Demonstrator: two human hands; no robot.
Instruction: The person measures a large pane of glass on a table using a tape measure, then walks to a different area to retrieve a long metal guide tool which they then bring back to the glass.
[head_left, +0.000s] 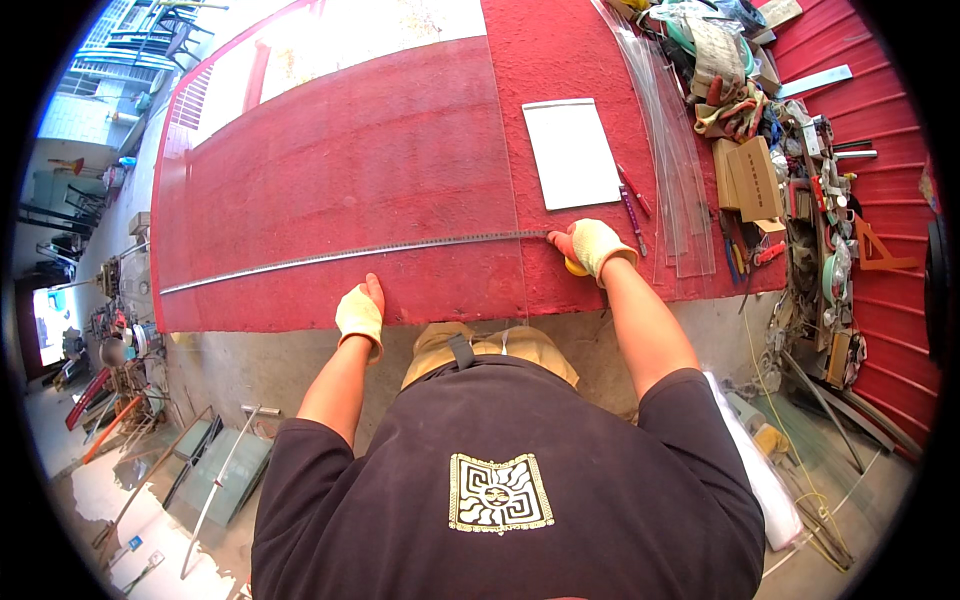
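Observation:
A large clear glass sheet [330, 170] lies on the red-covered table [590, 70], with reflections along its far part. A metal tape measure blade [370, 249] stretches across it from the left edge past the sheet's right edge. At the blade's right end, my right hand [597, 248], in a pale work glove with bare fingertips, is closed around the tape measure, whose yellow case [575, 267] shows only in part. My left hand [362, 308], gloved alike, lies at the table's near edge below the blade, fingers stretched out and holding nothing visible.
A white notepad [572, 153] lies beyond my right hand, with a purple marker [633, 220] and a red pen [634, 190] beside it. Narrow glass strips [680, 190] lie to the right. Cardboard boxes [752, 178], gloves [735, 112] and tools crowd the table's right end.

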